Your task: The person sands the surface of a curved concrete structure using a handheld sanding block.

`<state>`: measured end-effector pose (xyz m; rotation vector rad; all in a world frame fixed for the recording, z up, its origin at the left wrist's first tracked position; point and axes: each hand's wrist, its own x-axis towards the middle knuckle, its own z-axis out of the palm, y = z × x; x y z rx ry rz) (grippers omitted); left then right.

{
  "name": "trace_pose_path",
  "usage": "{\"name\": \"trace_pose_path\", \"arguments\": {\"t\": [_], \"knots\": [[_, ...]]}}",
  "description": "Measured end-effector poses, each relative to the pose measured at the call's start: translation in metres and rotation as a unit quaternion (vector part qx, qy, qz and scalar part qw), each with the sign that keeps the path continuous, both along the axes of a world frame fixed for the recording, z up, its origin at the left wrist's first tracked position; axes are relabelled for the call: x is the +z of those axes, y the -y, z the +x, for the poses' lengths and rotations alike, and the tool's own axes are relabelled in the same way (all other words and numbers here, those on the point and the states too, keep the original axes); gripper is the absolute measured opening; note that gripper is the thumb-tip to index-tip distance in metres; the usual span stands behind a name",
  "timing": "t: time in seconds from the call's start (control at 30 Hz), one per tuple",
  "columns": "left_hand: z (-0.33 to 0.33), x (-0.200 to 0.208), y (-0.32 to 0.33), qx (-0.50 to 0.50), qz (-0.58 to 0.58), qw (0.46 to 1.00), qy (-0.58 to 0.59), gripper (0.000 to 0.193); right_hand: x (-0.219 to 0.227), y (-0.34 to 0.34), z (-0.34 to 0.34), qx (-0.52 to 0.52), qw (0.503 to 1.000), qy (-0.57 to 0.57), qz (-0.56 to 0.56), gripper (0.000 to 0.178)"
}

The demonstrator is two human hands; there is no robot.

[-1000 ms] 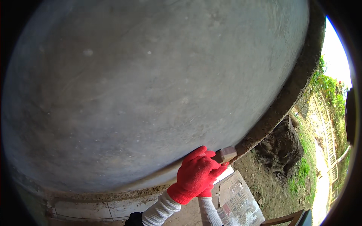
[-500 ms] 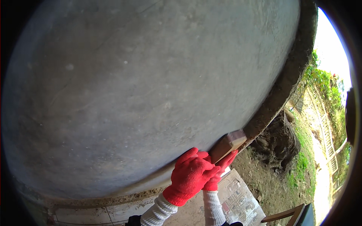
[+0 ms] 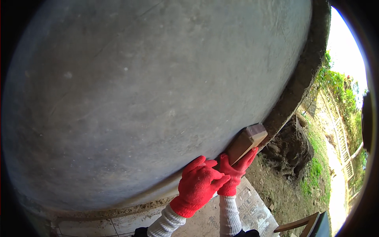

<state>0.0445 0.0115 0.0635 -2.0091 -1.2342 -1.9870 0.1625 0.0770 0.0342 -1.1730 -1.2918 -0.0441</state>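
Observation:
A brown, brick-shaped block [image 3: 245,144] with a paler side face rests tilted against the foot of a grey, smooth curved wall [image 3: 150,98]. My right hand [image 3: 235,170], in a red knitted glove, grips the block's lower end, with fingers stretched along its right side. Just left of it is my left hand [image 3: 199,185], in a matching red glove, its back toward me. The left thumb points right, toward the right wrist, and stands apart from the loosely bent fingers. Those fingertips lie close to the wall; whether they touch it I cannot tell. Nothing shows in that hand.
A rough dark rim [image 3: 294,91] edges the wall on the right. Below lie pale tiles [image 3: 89,227] and a worn printed board [image 3: 256,209]. A gnarled stump [image 3: 290,148] stands on the soil at right, and a wooden chair-like frame [image 3: 298,224] is at lower right.
The block and my right hand have shifted up and to the right along the wall, away from my left hand. My left hand has hardly moved.

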Motion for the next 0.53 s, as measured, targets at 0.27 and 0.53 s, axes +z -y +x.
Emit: {"name": "trace_pose_path", "arguments": {"t": [0.27,0.53], "knots": [[0.006,0.007,-0.001,-0.058,-0.036,0.997,-0.023,0.022,-0.204,-0.011,0.041,0.109,0.969,-0.193,-0.11,0.08],[0.007,0.004,-0.001,-0.01,0.019,1.0,0.009,0.027,0.011,-0.004,0.011,-0.053,0.995,0.065,0.058,0.106]]}}
